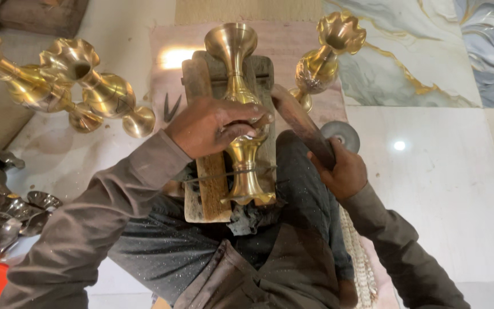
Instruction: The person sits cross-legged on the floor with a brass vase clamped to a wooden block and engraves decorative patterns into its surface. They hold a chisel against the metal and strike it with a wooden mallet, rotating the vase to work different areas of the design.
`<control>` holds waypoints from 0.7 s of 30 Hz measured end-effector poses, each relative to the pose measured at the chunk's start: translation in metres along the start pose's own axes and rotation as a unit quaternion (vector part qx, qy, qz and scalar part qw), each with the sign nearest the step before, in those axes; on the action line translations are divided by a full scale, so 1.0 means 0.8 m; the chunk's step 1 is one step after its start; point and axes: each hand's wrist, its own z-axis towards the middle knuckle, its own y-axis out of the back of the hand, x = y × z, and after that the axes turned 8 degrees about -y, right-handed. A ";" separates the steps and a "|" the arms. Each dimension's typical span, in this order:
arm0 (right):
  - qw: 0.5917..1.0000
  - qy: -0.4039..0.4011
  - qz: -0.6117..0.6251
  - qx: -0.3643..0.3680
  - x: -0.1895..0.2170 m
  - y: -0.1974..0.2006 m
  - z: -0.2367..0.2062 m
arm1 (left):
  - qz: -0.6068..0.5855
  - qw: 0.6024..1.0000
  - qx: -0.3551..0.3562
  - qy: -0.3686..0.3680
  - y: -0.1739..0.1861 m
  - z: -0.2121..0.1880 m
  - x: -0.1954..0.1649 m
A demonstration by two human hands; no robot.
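Observation:
A tall brass vase (241,114) lies lengthwise on a worn wooden block (212,183) across my lap, its flared mouth pointing away from me. My left hand (215,126) is closed over the vase's round body and pins it to the block. My right hand (341,171) grips the wooden handle of a hammer-like tool (298,120), whose far end rests beside the vase's body. A thin wire crosses the vase's foot near the block's front.
Two brass vases (87,86) lie on the floor at the left and one more brass vase (324,57) stands at the right. A grey disc (341,134) lies by my right hand. Dark metal pieces (1,206) pile at the far left. Small shears (171,107) rest on the mat.

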 end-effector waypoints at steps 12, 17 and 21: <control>0.983 0.099 0.110 -0.113 0.028 0.034 0.014 | 0.037 0.999 0.014 -0.007 0.003 0.011 -0.012; 0.958 -0.056 0.275 -0.054 0.028 0.038 0.017 | 0.019 0.999 0.036 0.036 0.007 0.018 -0.016; 0.976 0.096 0.165 -0.103 0.029 0.036 0.012 | 0.046 0.998 0.036 0.009 0.008 0.022 -0.016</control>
